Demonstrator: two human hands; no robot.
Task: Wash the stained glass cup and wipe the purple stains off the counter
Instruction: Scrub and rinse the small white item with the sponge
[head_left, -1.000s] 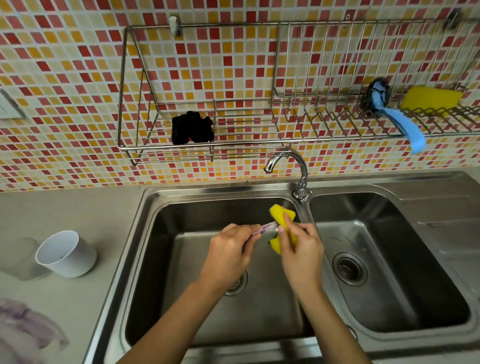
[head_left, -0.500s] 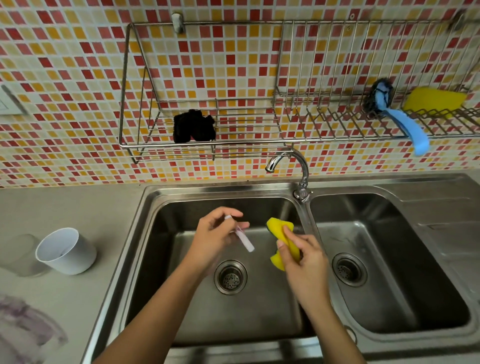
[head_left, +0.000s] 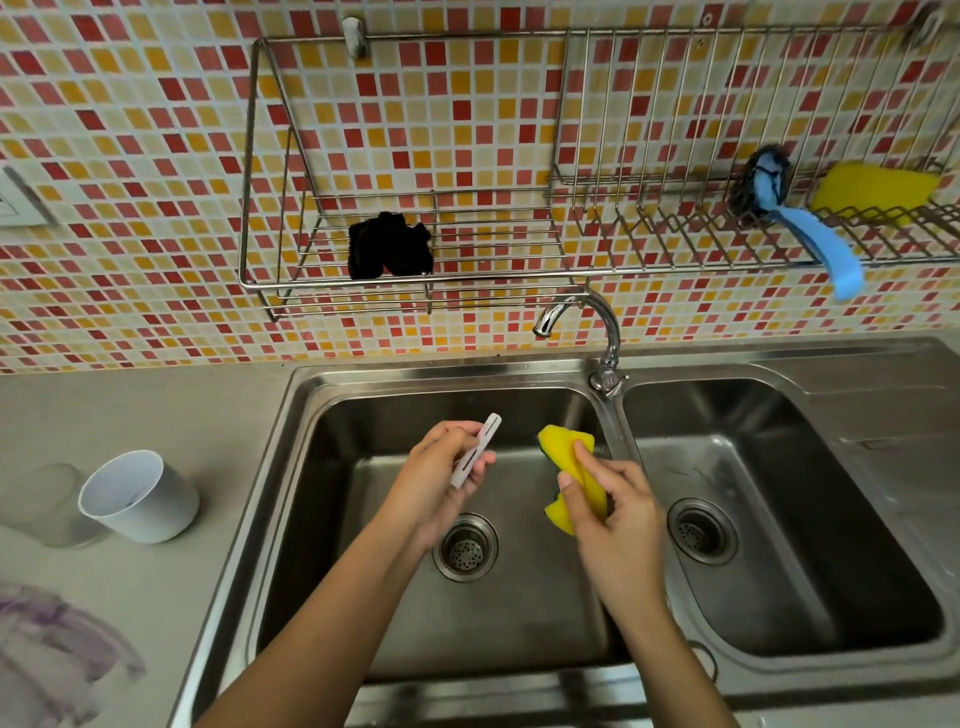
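Over the left sink basin (head_left: 332, 447) my left hand (head_left: 436, 488) pinches a thin white stick-like item (head_left: 475, 449), its upper end pointing up and right. My right hand (head_left: 613, 514) grips a folded yellow sponge (head_left: 563, 449) with a green underside, a short gap to the right of the stick. A clear glass cup (head_left: 44, 504) stands on the grey counter (head_left: 171, 405) at the far left. Smeared purple stains (head_left: 57, 639) mark the counter at the lower left, partly cut off by the frame edge.
A white cup (head_left: 140, 496) leans beside the glass cup. The faucet (head_left: 602, 332) rises between the left basin and the right basin (head_left: 789, 467). A wall rack (head_left: 415, 291) holds a black cloth (head_left: 389, 244), a blue-handled brush (head_left: 815, 239) and a second yellow sponge (head_left: 878, 189).
A second ago the sponge was against the stick with both hands together. The hands have since parted, and my left hand has turned the stick so its far end points upward.
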